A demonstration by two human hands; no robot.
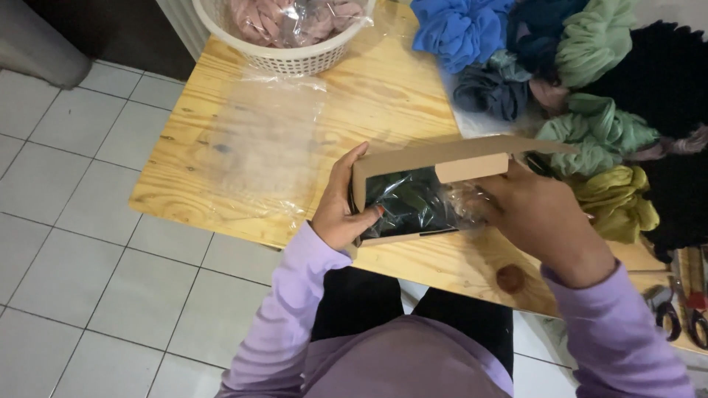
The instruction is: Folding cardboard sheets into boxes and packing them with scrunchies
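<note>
A small brown cardboard box (pixel 442 158) is held open above the wooden table (pixel 383 96), its lid flap raised. Inside lies a dark green item in a clear plastic bag (pixel 413 203). My left hand (pixel 341 206) grips the box's left end, thumb over the front edge. My right hand (pixel 532 215) holds the box's right side with its fingers pressing on the crinkled plastic inside. Both arms wear lilac sleeves.
A flat clear plastic bag (pixel 258 140) lies on the table's left part. A white basket (pixel 284 37) with pink bagged items stands at the back. Scrunchies (pixel 590 96) in blue, green, black and yellow pile at the right. Scissors (pixel 667 309) lie at the right edge. Tiled floor to the left.
</note>
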